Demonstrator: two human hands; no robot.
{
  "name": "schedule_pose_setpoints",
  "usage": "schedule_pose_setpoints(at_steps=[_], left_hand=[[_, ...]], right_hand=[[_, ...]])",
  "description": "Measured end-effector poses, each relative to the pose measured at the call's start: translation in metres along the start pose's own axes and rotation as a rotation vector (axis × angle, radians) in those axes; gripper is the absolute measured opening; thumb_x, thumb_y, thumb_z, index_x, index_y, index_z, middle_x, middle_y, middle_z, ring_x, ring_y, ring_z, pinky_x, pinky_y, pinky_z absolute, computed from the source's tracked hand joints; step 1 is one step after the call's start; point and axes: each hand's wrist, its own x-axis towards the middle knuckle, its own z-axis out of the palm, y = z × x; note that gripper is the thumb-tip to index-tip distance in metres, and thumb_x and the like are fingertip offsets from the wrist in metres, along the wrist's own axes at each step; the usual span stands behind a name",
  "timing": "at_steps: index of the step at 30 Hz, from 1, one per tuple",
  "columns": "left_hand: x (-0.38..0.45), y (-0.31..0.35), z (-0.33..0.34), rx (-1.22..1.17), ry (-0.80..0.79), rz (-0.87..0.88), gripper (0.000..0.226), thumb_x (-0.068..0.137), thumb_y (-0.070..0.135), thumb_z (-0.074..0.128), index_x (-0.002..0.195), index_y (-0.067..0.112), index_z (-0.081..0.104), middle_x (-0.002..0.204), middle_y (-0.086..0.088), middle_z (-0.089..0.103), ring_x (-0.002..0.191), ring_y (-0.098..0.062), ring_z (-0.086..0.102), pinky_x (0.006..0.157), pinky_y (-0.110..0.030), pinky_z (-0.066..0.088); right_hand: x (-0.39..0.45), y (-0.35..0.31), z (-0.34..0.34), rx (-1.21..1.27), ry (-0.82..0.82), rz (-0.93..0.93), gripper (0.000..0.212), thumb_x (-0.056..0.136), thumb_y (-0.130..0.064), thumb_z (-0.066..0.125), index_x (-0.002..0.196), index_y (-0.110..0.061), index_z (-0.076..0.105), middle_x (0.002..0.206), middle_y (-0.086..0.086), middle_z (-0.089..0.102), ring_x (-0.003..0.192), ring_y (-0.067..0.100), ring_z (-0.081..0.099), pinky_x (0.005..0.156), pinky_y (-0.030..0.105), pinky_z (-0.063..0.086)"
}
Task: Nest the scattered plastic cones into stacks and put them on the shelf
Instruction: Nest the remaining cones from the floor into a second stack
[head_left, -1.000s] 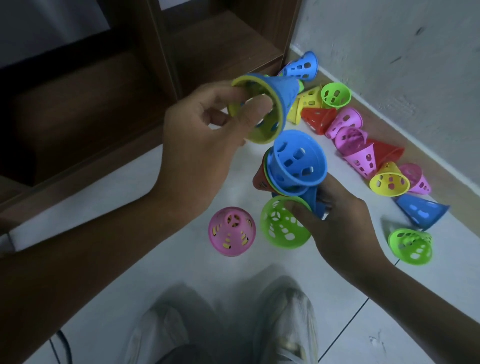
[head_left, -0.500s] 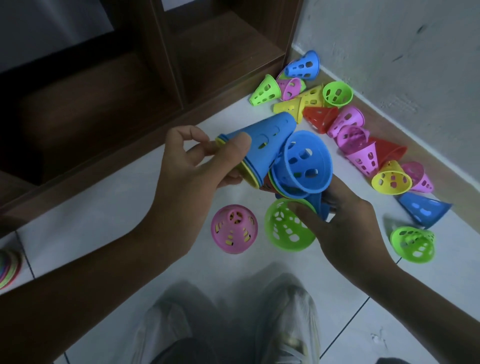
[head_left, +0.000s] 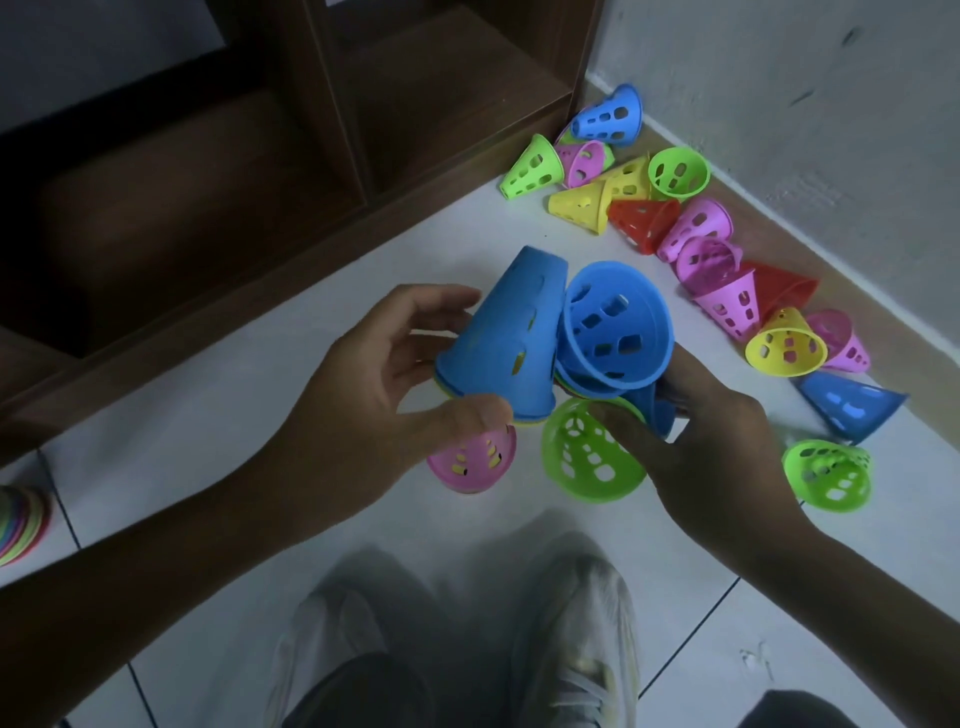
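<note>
My left hand (head_left: 374, 395) grips a small nested stack topped by a blue cone (head_left: 498, 338), narrow end up, with yellow and green rims showing below it. My right hand (head_left: 696, 441) holds another nested stack whose open blue mouth (head_left: 615, 325) faces me, and its fingers also pinch the rim of a green cone (head_left: 587, 452). The two stacks touch side by side above the floor. A pink cone (head_left: 470, 462) stands on the tiles under my left thumb. The dark wooden shelf (head_left: 218, 171) is at the upper left.
Several loose cones in green, pink, yellow, red and blue lie along the wall (head_left: 691, 228) from the shelf corner to a green cone (head_left: 828, 475) at right. A multicoloured stack (head_left: 21, 519) peeks in at the left edge. My shoes (head_left: 566, 634) are below.
My left hand has lowered its blue-topped stack from near the shelf and turned it narrow end up, next to the stack in my right hand. The right hand barely moved.
</note>
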Motion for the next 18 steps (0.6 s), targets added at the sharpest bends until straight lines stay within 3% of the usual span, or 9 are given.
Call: schedule_pose_setpoints(at_steps=[5,11,14,18], left_hand=[[-0.013,-0.016,-0.004,0.181,-0.075,0.113,0.067,0.070,0.036,0.084,0.129,0.032,0.054,0.125,0.012,0.064,0.122,-0.018,0.061,0.097,-0.022,0.052],[-0.021,-0.039,-0.011,0.422,-0.097,0.120,0.066,0.067,0.047,0.082,0.125,0.033,0.055,0.123,0.015,0.058,0.121,-0.015,0.058,0.096,-0.019,0.051],[-0.019,-0.044,-0.010,0.555,-0.117,0.161,0.063,0.071,0.052,0.076,0.126,0.032,0.055,0.122,0.021,0.054,0.121,-0.010,0.055,0.093,-0.017,0.049],[-0.015,-0.037,-0.010,0.531,-0.100,0.197,0.066,0.070,0.059,0.074,0.128,0.036,0.052,0.126,0.021,0.054,0.125,-0.009,0.052,0.099,-0.014,0.044]], right_hand=[[-0.002,0.001,0.005,0.030,-0.065,-0.037,0.040,0.082,-0.014,0.078,0.119,-0.023,0.064,0.094,-0.027,0.064,0.090,-0.021,0.055,0.079,-0.002,0.038],[-0.005,0.011,0.008,0.029,-0.139,0.010,0.043,0.083,-0.016,0.078,0.123,-0.023,0.063,0.099,-0.013,0.071,0.096,-0.001,0.060,0.078,0.000,0.039],[-0.008,0.015,0.008,0.046,-0.132,0.033,0.046,0.082,-0.014,0.078,0.123,-0.026,0.062,0.100,-0.014,0.071,0.097,0.000,0.062,0.081,0.002,0.043],[-0.009,0.016,0.008,0.072,-0.147,0.065,0.045,0.084,-0.015,0.077,0.123,-0.029,0.061,0.102,-0.016,0.071,0.099,-0.001,0.062,0.083,0.005,0.045]])
